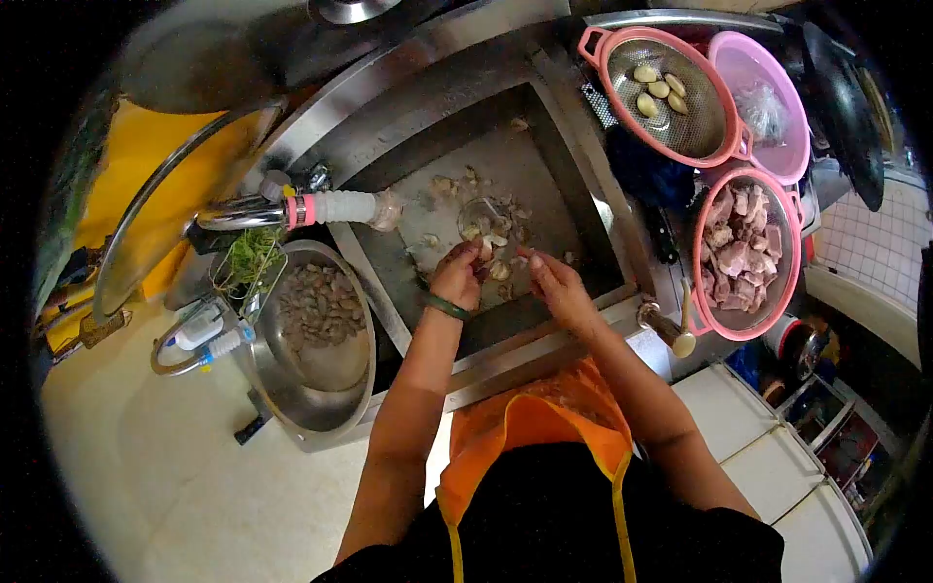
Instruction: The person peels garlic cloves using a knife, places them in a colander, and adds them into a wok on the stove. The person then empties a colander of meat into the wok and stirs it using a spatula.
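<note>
Both my hands are over the steel sink (pixel 573 146). My left hand (pixel 459 276), with a dark green bangle at the wrist, is closed on a small pale piece that looks like garlic (pixel 487 250). To its right my right hand (pixel 559 284) has thumb and forefinger pressed together; what they hold, if anything, is too small to make out. Below my hands, garlic pieces and peel scraps (pixel 499 269) lie on the sink floor, around a small clear round dish (pixel 480 218). Peeled cloves (pixel 658 89) sit in a pink-rimmed strainer (pixel 721 146) at the upper right.
A faucet with a white extension (pixel 340 208) reaches over the sink's left side. On the left, a steel bowl (pixel 335 413) holds brownish pieces. On the right are a pink basket (pixel 707 316) of raw meat, a pink bowl (pixel 795 146), a black-handled knife (pixel 664 238) and an upright metal fitting (pixel 667 328).
</note>
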`<move>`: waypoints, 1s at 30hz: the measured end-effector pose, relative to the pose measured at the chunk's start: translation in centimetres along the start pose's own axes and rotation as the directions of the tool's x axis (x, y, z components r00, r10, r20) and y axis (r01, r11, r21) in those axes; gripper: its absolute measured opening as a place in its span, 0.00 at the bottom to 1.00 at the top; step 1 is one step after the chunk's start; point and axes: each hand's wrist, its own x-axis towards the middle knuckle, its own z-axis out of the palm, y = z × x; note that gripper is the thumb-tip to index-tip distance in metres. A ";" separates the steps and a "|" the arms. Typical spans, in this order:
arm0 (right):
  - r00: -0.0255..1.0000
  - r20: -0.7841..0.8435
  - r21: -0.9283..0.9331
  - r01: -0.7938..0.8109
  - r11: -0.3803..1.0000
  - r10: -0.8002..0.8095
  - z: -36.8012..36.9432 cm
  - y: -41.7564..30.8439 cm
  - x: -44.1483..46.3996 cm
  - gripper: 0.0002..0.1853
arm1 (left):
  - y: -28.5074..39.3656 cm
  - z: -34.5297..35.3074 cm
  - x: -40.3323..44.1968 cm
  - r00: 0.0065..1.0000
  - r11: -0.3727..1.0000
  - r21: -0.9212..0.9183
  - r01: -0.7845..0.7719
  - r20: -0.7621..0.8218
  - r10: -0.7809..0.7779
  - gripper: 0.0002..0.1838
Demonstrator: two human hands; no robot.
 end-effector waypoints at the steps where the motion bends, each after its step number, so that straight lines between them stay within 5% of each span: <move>1: 0.998 -0.006 -0.109 0.060 0.992 -0.061 0.5 0.2 -0.1 0.21 | 0.2 0.7 -0.7 1.000 0.999 -0.040 -0.007 0.012 0.008 0.11; 6: 0.851 -0.002 -0.456 0.466 0.758 -0.525 2.3 0.3 -0.2 0.24 | 1.5 5.6 -4.8 0.987 0.986 -0.144 -0.082 0.127 0.100 0.13; 11: 0.924 0.061 -0.491 0.356 0.795 -0.377 2.1 -0.6 -0.9 0.22 | 1.0 5.1 -6.0 0.984 0.985 -0.095 -0.141 0.092 0.150 0.12; 14: 0.885 0.080 -0.460 0.442 0.770 -0.460 2.2 -0.2 -0.8 0.21 | 1.1 5.2 -6.8 0.978 0.981 -0.102 -0.163 0.114 0.174 0.10; 20: 0.873 0.096 -0.360 0.479 0.801 -0.479 2.7 -0.8 -1.4 0.21 | 1.2 3.6 -6.7 0.973 0.968 -0.247 0.041 0.230 0.017 0.08; 23: 0.870 0.095 -0.329 0.487 0.809 -0.485 2.8 -1.0 -1.4 0.20 | 1.8 5.9 -7.8 0.995 0.968 -0.250 0.018 0.096 0.006 0.07; 27: 0.913 0.140 -0.392 0.406 0.826 -0.383 2.4 -2.1 -2.0 0.20 | 1.2 4.7 -7.4 0.995 0.974 -0.225 0.003 0.100 0.020 0.06; 30: 0.908 0.128 -0.267 0.419 0.868 -0.399 2.5 -1.8 -1.8 0.19 | 1.0 4.2 -7.3 0.985 0.969 -0.247 0.032 0.173 0.012 0.07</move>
